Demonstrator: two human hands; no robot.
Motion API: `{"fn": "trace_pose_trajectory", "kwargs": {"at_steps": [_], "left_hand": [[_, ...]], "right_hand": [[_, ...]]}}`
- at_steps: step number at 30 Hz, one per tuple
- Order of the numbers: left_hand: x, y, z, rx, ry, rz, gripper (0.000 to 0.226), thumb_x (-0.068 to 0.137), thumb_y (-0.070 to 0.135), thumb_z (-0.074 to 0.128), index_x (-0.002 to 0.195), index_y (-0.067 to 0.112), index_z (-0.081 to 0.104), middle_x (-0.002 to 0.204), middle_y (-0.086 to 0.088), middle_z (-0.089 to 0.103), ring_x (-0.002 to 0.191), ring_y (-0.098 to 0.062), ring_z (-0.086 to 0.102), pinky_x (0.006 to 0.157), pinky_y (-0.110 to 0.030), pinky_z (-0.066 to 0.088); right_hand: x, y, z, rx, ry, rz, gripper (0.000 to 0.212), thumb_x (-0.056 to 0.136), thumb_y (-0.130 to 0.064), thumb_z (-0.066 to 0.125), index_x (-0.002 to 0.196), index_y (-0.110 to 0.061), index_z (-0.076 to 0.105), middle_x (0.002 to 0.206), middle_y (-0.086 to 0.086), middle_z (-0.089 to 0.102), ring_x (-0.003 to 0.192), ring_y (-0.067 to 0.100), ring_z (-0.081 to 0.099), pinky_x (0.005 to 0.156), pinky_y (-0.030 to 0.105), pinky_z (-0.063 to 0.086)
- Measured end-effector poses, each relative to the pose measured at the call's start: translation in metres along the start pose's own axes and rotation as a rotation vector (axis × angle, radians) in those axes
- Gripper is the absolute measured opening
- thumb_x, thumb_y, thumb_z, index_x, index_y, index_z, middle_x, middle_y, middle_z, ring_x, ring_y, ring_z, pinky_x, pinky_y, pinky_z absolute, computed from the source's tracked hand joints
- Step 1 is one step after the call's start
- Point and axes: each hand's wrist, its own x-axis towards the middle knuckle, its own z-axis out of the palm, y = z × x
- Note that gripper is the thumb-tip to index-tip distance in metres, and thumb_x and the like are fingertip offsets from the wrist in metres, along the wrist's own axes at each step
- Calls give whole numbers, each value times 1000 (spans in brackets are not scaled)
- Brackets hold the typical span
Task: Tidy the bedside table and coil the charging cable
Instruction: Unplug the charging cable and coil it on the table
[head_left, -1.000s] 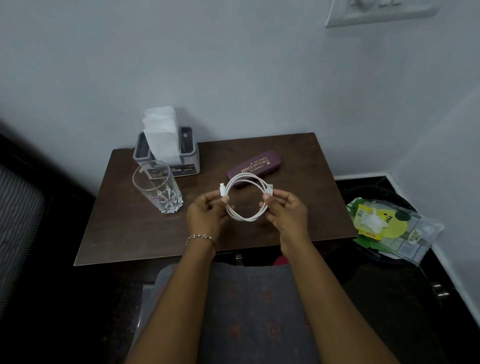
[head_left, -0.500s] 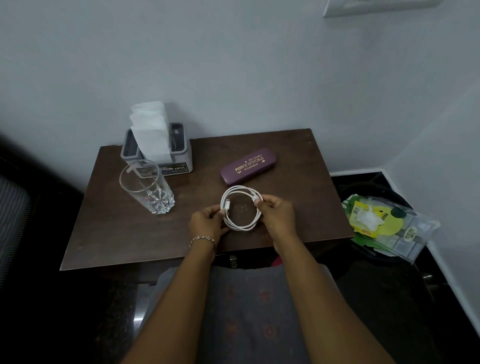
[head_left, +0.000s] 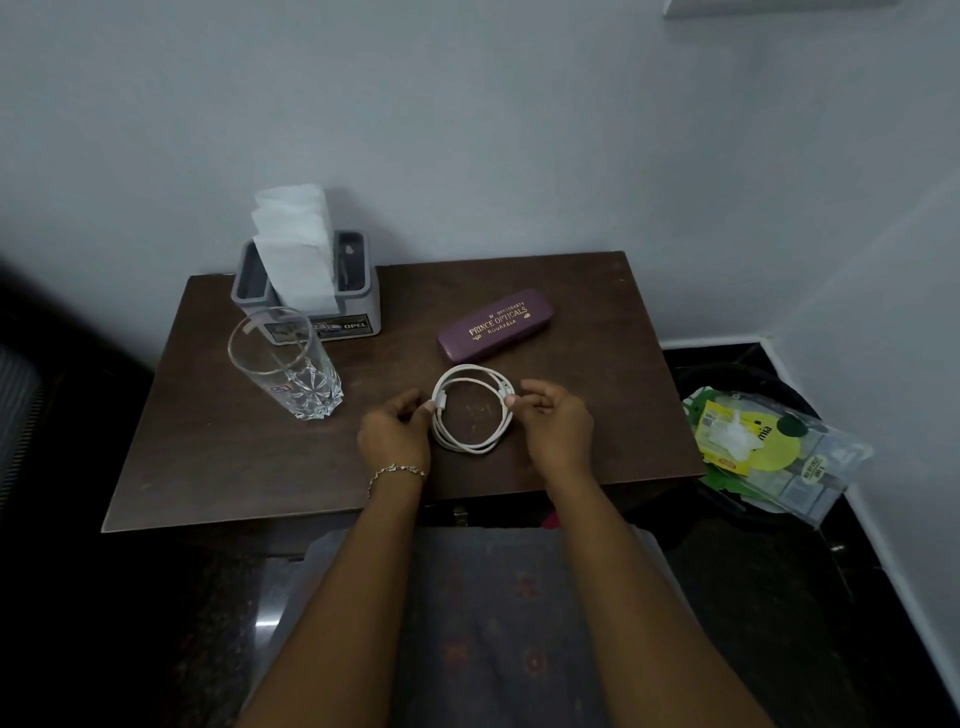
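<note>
A white charging cable (head_left: 470, 446), wound into a round coil, lies on the dark brown bedside table (head_left: 218, 457) near its front middle. My left hand (head_left: 396, 435) pinches the coil's left side, where one plug shows. My right hand (head_left: 556, 422) pinches the right side at the other plug. A purple spectacle case (head_left: 494, 325) lies just behind the coil. An empty cut-glass tumbler (head_left: 288, 364) stands upright to the left. Behind it a grey tissue holder (head_left: 306, 291) with white tissues sits at the table's back left.
A dark bin with green and yellow plastic wrappers (head_left: 769, 447) stands on the floor right of the table. White walls close in behind and on the right. A dark bed edge (head_left: 31, 395) lies at the far left. My lap (head_left: 483, 623) is below the table's front edge.
Both hands have lowered the coil from above the table down onto its surface, and they still pinch its two sides.
</note>
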Motion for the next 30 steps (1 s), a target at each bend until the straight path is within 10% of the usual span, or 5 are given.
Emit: {"fn": "trace_pose_trajectory", "kwargs": {"at_steps": [7,17,23,30], "left_hand": [[1,3,-1,-3,68,67,30,86,18,61,114,8,65,109,-14,67,98,-26,63,91,-33,48],[38,42,26,375,-58,179,75,68,54,71,126,12,47,129,-12,48,120,-31,47,97,-40,41],[78,50,32,395,-138,251,65,60,41,82,114,12,62,109,-15,62,97,-28,57,74,-27,38],[101,54,37,201,-38,266,70,65,17,82,127,4,51,122,-19,60,110,-32,58,98,-40,46]], "right_hand": [[7,0,0,110,81,51,22,82,-15,69,103,-8,67,90,10,70,76,15,62,78,30,52],[82,-14,-4,157,-53,-31,62,86,-19,65,141,-15,38,143,6,44,116,9,48,94,24,41],[105,-23,11,56,-54,-82,54,83,-17,69,133,-18,50,134,7,53,106,11,52,89,19,39],[117,-20,32,68,105,-135,48,73,-20,77,117,-16,60,116,8,62,104,19,60,93,30,48]]}}
